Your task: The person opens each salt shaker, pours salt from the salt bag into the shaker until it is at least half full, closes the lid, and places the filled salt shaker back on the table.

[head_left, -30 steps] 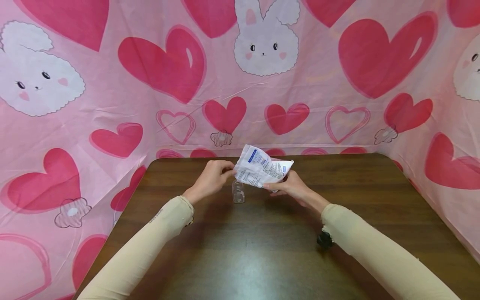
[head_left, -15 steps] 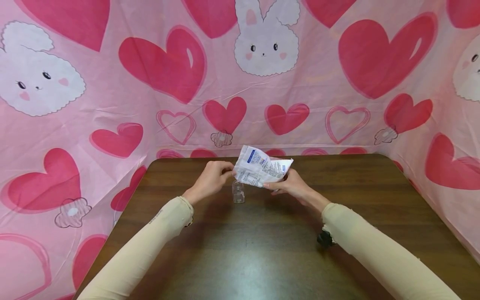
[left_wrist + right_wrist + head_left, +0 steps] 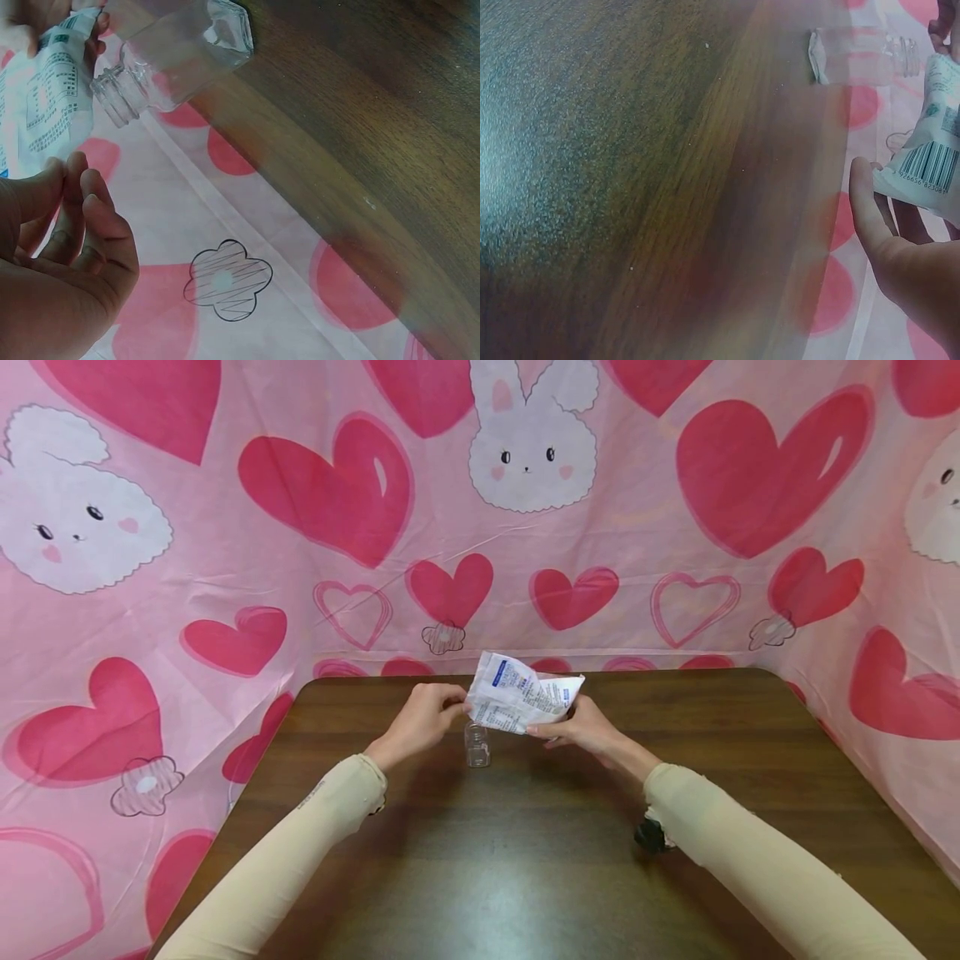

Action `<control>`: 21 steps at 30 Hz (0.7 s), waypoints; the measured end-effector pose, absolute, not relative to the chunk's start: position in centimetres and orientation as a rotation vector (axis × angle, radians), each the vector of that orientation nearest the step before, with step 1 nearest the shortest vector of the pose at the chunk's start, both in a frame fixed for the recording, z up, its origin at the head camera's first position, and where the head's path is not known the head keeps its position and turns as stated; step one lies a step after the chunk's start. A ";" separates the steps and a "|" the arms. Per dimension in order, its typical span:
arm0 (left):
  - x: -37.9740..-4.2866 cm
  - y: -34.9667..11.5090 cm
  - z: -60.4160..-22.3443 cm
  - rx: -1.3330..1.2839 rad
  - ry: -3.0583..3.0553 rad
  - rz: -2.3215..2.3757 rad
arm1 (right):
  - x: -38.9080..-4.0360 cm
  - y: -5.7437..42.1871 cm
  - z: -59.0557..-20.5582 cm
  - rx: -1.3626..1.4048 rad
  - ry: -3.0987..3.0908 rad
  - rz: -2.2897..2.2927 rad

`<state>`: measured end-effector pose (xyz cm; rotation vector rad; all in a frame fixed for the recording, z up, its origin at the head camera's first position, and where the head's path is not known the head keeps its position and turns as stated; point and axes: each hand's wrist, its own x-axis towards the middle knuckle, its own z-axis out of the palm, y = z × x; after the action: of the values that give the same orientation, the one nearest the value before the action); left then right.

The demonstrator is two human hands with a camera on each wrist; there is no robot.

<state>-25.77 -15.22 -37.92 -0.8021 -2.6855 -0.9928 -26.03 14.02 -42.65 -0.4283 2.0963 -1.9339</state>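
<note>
A white printed packet [image 3: 517, 697] is held tilted above the table, its left corner close over a clear bottle [image 3: 477, 747]. My left hand [image 3: 427, 714] pinches that left corner between thumb and fingertips. My right hand [image 3: 588, 727] grips the packet's right end, thumb along the lower edge. In the left wrist view the bottle [image 3: 180, 60] shows a threaded, uncapped neck right beside the packet [image 3: 49, 101]. A barcode marks the packet [image 3: 930, 161] in the right wrist view. The bottle stands upright on the table, and the packet's contents are hidden.
The brown wooden table [image 3: 480, 860] has a rounded far edge. A pink cloth [image 3: 360, 510] with red hearts and white rabbits hangs around the back and sides. Tiny light specks lie on the table [image 3: 705, 150]. A black item [image 3: 651, 835] sits at the right sleeve.
The packet has shifted slightly to the left and its right end has dipped a little less. Both hands keep their hold, and the bottle stays in place.
</note>
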 end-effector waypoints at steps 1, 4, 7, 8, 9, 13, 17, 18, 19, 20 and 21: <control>-25.8 -15.2 -37.9 -0.801 -2.687 -0.993 | -26.0 14.0 -42.6 -0.427 2.097 -1.934; -25.8 -15.2 -37.9 -0.793 -2.689 -0.994 | -26.1 14.0 -42.5 -0.425 2.102 -1.934; -25.7 -15.2 -37.9 -0.792 -2.687 -0.994 | -26.1 13.9 -42.4 -0.417 2.107 -1.935; -25.7 -15.2 -37.9 -0.794 -2.684 -0.993 | -26.1 13.9 -42.3 -0.415 2.109 -1.933; -25.7 -15.2 -37.9 -0.795 -2.682 -0.990 | -26.1 13.9 -42.3 -0.412 2.112 -1.931; -25.7 -15.2 -37.9 -0.797 -2.677 -0.985 | -26.2 13.9 -42.1 -0.402 2.125 -1.916; -25.7 -15.3 -37.9 -0.800 -2.674 -0.975 | -26.2 13.8 -42.0 -0.400 2.126 -1.909; -25.7 -15.3 -38.0 -0.801 -2.674 -0.973 | -26.2 13.8 -42.0 -0.403 2.128 -1.907; -25.7 -15.4 -38.0 -0.802 -2.673 -0.971 | -26.2 13.8 -42.0 -0.404 2.130 -1.904; -25.7 -15.4 -38.0 -0.804 -2.672 -0.969 | -26.2 13.8 -41.9 -0.404 2.135 -1.899; -25.7 -15.4 -38.0 -0.805 -2.672 -0.969 | -26.2 13.8 -41.9 -0.408 2.143 -1.891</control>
<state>-25.74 -15.41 -37.99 -0.8050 -2.6724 -0.9692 -26.21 13.82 -41.88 -0.4077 2.1427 -1.8914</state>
